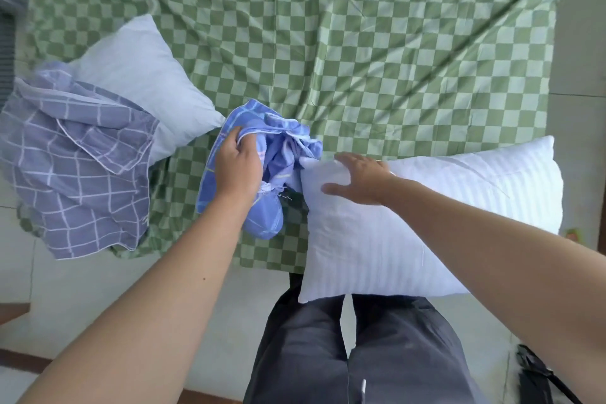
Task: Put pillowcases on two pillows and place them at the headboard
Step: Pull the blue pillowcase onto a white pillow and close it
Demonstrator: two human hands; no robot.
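Starting the first pillow: left hand (237,167) grips the bunched blue pillowcase (278,147); right hand (360,179), fingers spread, presses the white pillow (426,223) just beside it. Next, find the opening.

Two pillows (410,226) (141,75), two pillowcases (269,147) (75,167), two hands (237,167) (360,179).

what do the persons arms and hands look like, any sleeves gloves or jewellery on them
Both arms are bare from the edge of the picture down to the hands: no sleeves show. The left hand and right hand wear no gloves, and no rings, watch or bracelet can be seen on the sides that show. Below, the person wears dark grey trousers.
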